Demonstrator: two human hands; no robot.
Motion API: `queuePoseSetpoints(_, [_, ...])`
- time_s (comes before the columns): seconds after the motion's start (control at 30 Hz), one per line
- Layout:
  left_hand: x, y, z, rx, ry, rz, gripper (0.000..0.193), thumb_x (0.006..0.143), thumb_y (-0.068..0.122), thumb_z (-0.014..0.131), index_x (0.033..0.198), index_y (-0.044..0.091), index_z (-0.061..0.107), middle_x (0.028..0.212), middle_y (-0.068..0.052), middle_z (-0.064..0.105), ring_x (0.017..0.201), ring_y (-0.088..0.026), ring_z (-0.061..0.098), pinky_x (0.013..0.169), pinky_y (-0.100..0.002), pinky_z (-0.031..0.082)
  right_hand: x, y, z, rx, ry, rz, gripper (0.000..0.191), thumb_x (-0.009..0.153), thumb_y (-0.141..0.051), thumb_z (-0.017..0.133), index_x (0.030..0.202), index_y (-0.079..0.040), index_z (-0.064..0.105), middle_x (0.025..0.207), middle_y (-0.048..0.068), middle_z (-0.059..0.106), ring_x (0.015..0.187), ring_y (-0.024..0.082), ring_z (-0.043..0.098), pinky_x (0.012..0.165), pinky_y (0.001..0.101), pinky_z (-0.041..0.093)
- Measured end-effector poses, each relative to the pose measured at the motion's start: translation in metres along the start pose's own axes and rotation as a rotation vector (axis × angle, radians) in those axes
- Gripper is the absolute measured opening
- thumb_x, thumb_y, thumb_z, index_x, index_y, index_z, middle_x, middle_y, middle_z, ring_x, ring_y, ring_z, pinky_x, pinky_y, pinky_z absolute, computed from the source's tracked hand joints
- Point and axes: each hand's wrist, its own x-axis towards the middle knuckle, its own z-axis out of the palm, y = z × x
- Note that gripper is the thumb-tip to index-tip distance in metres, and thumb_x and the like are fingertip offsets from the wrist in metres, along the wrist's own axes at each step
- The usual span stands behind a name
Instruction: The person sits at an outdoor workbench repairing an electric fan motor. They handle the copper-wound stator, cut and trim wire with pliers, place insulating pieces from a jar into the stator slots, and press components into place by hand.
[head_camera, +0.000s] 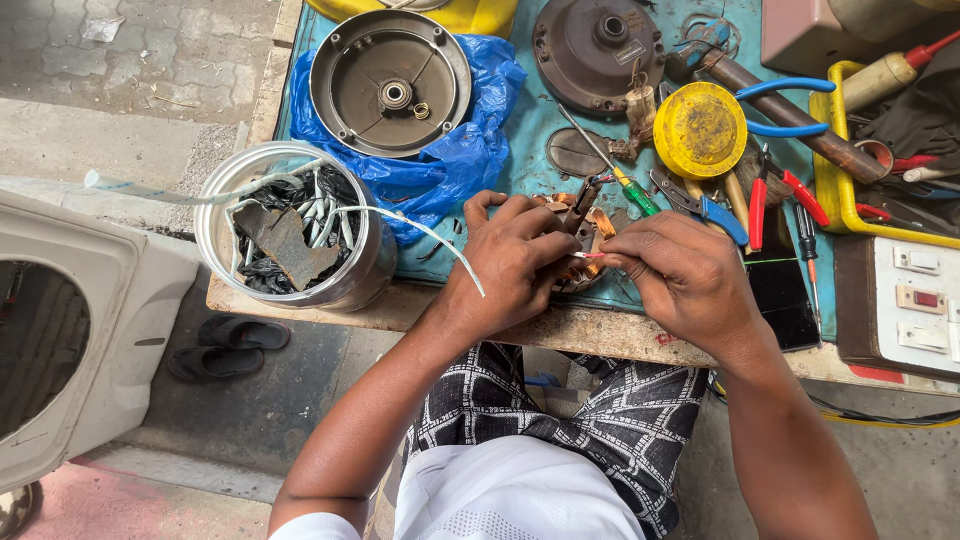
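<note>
While your left hand (510, 262) curls around the copper coil (585, 250) at the near edge of the desk (520, 160), your right hand (685, 275) pinches a thin red-tipped wire (590, 255) that runs between the two hands, so both are closed on their work. The coil sits mostly hidden under your fingers, so how many strands are loose cannot be told. A white sleeve tube (440, 240) trails past your left wrist toward the metal tin (295, 225) of scraps, and a jerk of that arm would likely drag it or tip the tin off the edge. Pulling too hard on the wire could snap it or strip its coating. The green-handled screwdriver (615, 170) lies just beyond your knuckles with the pliers (715, 210) beside it; a careless reach could knock either one into the coil and nick the winding.
</note>
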Motion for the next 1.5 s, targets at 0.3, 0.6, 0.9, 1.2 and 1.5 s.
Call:
queuePoseSetpoints(0.3, [-0.003,-0.001,-0.005,-0.220,0.126,-0.068,0.018,0.094,0.015,0.075,0.111,0.012,0.073,0.105,-0.002,0.071,0.106,-0.020,0.064,0.107,-0.044,0.033,0.001,0.013,0.014,0.192,0.000,0.252,0.015,0.095,-0.007,0.071,0.108,0.001,0.073,0.102,0.013,0.074,0.084,0.023,0.071,0.075,0.0326,0.056])
queuePoseSetpoints(0.6, [-0.010,-0.001,-0.001,-0.247,0.182,-0.054,0.019,0.093,0.017,0.074,0.111,0.011,0.073,0.101,-0.004,0.069,0.105,-0.022,0.063,0.105,-0.042,0.033,0.004,0.014,0.039,0.006,-0.026,0.189,0.014,0.082,-0.007,0.078,0.093,0.001,0.075,0.088,0.012,0.069,0.082,0.024,0.067,0.070,0.0350,0.053])
queuePoseSetpoints(0.9, [-0.008,0.001,0.001,-0.164,0.125,-0.018,0.021,0.088,0.019,0.076,0.107,0.011,0.072,0.098,-0.003,0.064,0.104,-0.022,0.060,0.102,-0.046,0.032,-0.023,0.028,0.026,0.299,-0.002,0.325,0.010,0.092,-0.008,0.075,0.092,0.001,0.070,0.087,0.005,0.064,0.075,0.013,0.058,0.068,0.0263,0.047])
queuePoseSetpoints(1.2, [0.006,0.007,0.017,0.018,0.012,-0.034,0.011,0.080,0.016,0.077,0.091,0.014,0.075,0.096,-0.002,0.065,0.104,-0.025,0.059,0.095,-0.055,0.032,-0.043,0.037,0.038,0.488,0.060,0.349,0.009,0.096,-0.008,0.073,0.098,0.001,0.070,0.097,0.006,0.064,0.089,0.012,0.060,0.078,0.0272,0.048])
queuePoseSetpoints(1.5, [0.010,0.012,0.021,0.010,-0.027,-0.109,0.015,0.079,0.014,0.077,0.092,0.018,0.078,0.094,-0.001,0.068,0.103,-0.026,0.059,0.094,-0.057,0.031,-0.037,0.021,0.039,0.295,0.088,0.289,0.009,0.096,-0.008,0.073,0.097,0.001,0.069,0.093,0.006,0.064,0.081,0.012,0.057,0.071,0.0263,0.047])
